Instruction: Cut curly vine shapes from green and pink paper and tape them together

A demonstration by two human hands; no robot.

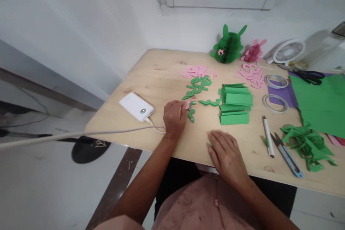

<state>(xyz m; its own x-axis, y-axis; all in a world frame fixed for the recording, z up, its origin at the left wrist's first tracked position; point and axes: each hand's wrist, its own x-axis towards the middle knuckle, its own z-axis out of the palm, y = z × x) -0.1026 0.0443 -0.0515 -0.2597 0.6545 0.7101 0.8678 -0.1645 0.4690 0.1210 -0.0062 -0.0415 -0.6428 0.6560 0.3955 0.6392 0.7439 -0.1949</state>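
Note:
My left hand (pixel 174 118) is closed near the table's middle, its fingertips at a small pink paper piece (pixel 187 105). Touching or just beside that piece is a green paper cutout (pixel 192 112) with white strips on it. My right hand (pixel 226 155) lies palm down and open at the front edge, holding nothing. Between and beyond the hands are a wavy green paper strip (pixel 209 102) and folded green paper stacks (pixel 235 104). Farther back, curly green cutouts (pixel 198 85) lie in front of pink paper cutouts (pixel 196 71).
A white power bank (pixel 137 106) with a cable lies left. On the right are a white pen (pixel 268 136), blue thread snips (pixel 288 156), tape rolls (pixel 275 103), green scraps (pixel 309 145) and black scissors (pixel 308 76). A green paper figure (pixel 229 47) and small fan (pixel 289 51) stand behind.

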